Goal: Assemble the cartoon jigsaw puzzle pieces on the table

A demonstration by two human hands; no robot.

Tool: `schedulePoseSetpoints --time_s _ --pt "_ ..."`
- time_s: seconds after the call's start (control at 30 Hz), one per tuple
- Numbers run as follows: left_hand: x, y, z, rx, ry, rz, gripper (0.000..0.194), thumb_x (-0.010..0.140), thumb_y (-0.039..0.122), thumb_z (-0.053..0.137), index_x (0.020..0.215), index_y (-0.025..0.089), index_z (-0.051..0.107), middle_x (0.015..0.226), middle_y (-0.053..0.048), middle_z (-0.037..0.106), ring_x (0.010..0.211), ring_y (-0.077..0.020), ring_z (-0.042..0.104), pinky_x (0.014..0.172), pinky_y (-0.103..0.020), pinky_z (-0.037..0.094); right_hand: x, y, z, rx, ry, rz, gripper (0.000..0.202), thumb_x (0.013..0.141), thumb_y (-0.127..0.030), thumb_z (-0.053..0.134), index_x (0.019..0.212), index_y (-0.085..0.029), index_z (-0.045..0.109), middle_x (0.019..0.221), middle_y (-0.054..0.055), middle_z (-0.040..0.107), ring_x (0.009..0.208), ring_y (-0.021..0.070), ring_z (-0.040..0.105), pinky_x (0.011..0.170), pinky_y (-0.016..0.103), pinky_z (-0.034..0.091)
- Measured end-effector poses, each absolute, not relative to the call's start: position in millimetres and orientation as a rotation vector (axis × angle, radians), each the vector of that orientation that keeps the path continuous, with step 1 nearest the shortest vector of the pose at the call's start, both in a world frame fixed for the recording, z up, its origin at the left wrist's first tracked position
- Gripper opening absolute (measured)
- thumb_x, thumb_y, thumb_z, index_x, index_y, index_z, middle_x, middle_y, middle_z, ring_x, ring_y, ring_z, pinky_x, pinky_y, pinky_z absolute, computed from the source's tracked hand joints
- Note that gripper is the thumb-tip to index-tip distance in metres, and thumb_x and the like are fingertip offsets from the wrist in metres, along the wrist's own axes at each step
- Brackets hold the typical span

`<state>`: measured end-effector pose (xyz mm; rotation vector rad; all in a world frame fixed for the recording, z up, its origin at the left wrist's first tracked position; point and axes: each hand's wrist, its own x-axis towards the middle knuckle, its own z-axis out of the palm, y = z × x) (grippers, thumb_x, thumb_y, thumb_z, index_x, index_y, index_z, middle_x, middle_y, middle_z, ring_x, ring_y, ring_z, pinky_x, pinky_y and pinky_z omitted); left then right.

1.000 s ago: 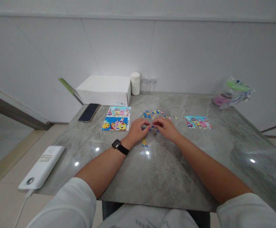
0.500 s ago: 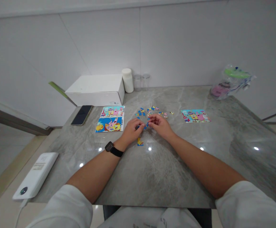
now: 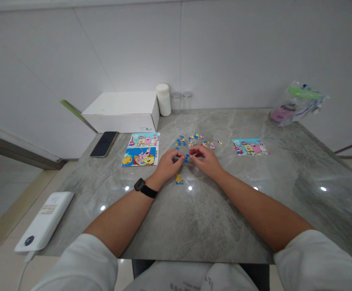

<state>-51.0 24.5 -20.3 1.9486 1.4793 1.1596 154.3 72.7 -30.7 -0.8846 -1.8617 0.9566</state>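
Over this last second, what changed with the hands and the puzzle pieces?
Very little. The left hand and right hand stay close together over the table, fingertips pinching small blue puzzle pieces between them; nothing was picked up or let go. The yellow piece near the left wrist, the loose pieces and the printed cards lie as before.

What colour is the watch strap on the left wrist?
Black, on the watch beside the left hand, seen in the head view.

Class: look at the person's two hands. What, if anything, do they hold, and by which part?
The left hand and right hand pinch small blue puzzle pieces between their fingertips, by the edges. Which hand holds which piece cannot be told.
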Motion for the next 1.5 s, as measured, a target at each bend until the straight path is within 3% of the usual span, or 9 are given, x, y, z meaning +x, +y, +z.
schedulePoseSetpoints --time_s 0.13,0.33,0.87,1.3,1.5 --pt "-52.6 26.7 -26.3 1.858 1.528 1.172 0.011 0.094 0.029 0.066 0.087 0.021 0.070 0.090 -0.002 0.070 0.090 -0.0180 0.065 0.084 -0.031 0.053 157.8 68.2 -21.8 -0.842 -2.097 0.583 0.019 0.089 -0.032 0.072 0.107 -0.025 0.072 0.110 0.008 0.072 0.109 0.0258 0.066 0.102 0.046 0.053" --pt "-50.3 24.2 -24.5 1.847 1.536 1.154 0.012 0.094 0.029 0.066 0.085 0.021 0.070 0.090 -0.001 0.071 0.089 -0.0177 0.066 0.084 -0.031 0.053 156.8 63.7 -15.4 -0.853 -2.186 0.418 0.014 0.093 -0.032 0.070 0.106 -0.026 0.073 0.112 0.009 0.072 0.113 0.0277 0.063 0.108 0.048 0.048" --pt "-50.4 23.6 -20.7 1.925 1.491 1.132 0.008 0.093 0.025 0.066 0.086 0.021 0.069 0.091 -0.002 0.071 0.092 -0.0191 0.066 0.088 -0.033 0.052 161.0 65.7 -12.2 -0.869 -2.285 0.370 0.013 0.096 -0.026 0.062 0.102 -0.025 0.074 0.108 0.009 0.074 0.109 0.0260 0.064 0.105 0.044 0.047" --pt "-50.5 24.7 -26.4 1.845 1.559 1.137 0.015 0.095 0.033 0.065 0.089 0.021 0.072 0.091 -0.002 0.071 0.089 -0.0178 0.065 0.083 -0.031 0.052 157.3 68.3 -22.9 -0.730 -2.254 0.313 0.011 0.094 -0.028 0.072 0.103 -0.024 0.069 0.102 0.008 0.073 0.103 0.0268 0.065 0.095 0.043 0.052" --pt "-48.3 22.2 -22.3 1.860 1.507 1.123 0.012 0.092 0.030 0.066 0.088 0.021 0.072 0.091 -0.001 0.072 0.089 -0.0181 0.065 0.085 -0.032 0.051 158.2 67.3 -21.6 -0.720 -2.253 0.267 0.010 0.093 -0.025 0.072 0.102 -0.023 0.070 0.101 0.008 0.073 0.102 0.0263 0.066 0.094 0.043 0.053"
